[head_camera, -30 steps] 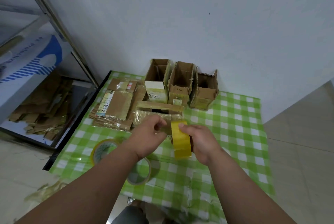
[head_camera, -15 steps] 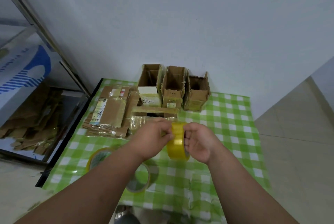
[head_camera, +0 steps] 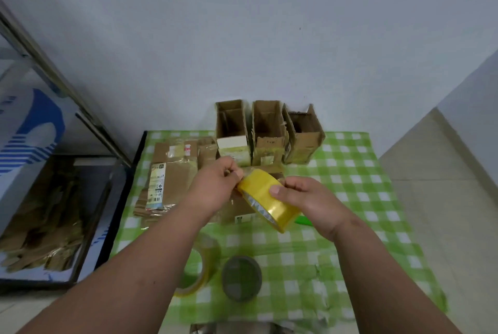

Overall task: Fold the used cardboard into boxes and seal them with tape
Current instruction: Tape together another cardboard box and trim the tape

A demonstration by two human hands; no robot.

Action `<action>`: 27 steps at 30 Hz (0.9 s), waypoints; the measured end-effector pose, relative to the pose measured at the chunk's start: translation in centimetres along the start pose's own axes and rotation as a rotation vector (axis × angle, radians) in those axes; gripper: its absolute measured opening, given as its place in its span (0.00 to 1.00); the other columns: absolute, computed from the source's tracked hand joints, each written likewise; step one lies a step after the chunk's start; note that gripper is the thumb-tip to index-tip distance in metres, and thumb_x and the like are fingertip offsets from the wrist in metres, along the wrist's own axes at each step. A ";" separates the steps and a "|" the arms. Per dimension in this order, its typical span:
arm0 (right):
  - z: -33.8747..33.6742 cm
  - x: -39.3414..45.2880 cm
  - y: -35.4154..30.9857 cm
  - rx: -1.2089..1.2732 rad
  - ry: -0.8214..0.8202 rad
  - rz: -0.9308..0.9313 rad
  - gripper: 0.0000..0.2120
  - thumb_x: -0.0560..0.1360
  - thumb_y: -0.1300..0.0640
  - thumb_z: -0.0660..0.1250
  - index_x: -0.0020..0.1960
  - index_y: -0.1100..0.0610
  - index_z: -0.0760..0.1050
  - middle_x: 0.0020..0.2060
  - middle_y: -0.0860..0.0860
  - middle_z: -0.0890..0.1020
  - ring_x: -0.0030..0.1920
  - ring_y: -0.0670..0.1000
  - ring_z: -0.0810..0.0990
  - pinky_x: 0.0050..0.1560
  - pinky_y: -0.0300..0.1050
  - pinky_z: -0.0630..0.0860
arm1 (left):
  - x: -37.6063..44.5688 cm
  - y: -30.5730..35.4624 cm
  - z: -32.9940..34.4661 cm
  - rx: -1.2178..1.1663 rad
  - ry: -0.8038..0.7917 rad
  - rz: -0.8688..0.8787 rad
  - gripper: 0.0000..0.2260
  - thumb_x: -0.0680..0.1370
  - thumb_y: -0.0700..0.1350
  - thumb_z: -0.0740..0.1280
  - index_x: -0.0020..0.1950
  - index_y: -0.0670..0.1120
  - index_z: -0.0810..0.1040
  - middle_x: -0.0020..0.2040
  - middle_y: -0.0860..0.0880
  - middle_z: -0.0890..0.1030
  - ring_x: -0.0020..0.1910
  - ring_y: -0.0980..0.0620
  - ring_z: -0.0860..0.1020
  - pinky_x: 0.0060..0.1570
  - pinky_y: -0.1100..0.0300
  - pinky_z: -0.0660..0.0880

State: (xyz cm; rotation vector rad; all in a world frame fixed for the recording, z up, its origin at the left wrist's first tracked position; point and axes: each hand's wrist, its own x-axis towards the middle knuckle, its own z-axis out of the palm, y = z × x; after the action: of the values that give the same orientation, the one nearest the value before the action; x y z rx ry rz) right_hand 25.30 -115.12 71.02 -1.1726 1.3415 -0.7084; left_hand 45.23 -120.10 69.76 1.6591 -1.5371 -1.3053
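My right hand point(head_camera: 310, 199) grips a yellow tape roll point(head_camera: 265, 196) above the table, thumb across its outer band. My left hand point(head_camera: 215, 185) pinches at the roll's upper left edge, where the tape end seems to be. Under the hands lies a flat cardboard piece point(head_camera: 237, 209), partly hidden. Three folded open-topped boxes point(head_camera: 269, 131) stand in a row at the table's back edge against the wall. A stack of flattened cardboard point(head_camera: 172, 177) lies at the back left of the table.
The table wears a green checked cloth point(head_camera: 350, 199). A second tape roll point(head_camera: 199, 266) and a grey roll point(head_camera: 241, 277) lie near the front edge. A metal shelf point(head_camera: 80, 199) with more flattened cardboard stands left. Tiled floor lies to the right.
The tape roll has tilted, its side face now showing. My right thumb lies across the band and my left fingers have shifted to its upper left edge. The view has dipped slightly.
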 end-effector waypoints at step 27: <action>-6.0 7.2 -5.9 -0.201 -0.148 -0.069 0.20 0.57 0.41 0.74 0.38 0.56 0.81 0.34 0.52 0.82 0.36 0.49 0.80 0.42 0.42 0.74 | 2.9 -3.8 -5.5 -0.655 0.431 -0.425 0.11 0.81 0.39 0.64 0.39 0.49 0.72 0.35 0.48 0.76 0.33 0.51 0.74 0.33 0.56 0.75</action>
State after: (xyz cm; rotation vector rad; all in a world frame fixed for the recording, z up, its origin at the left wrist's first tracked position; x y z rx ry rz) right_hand 22.06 -124.98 74.86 -1.4098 1.2740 -0.5328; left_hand 51.46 -123.32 67.78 1.6997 -0.4425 -1.3382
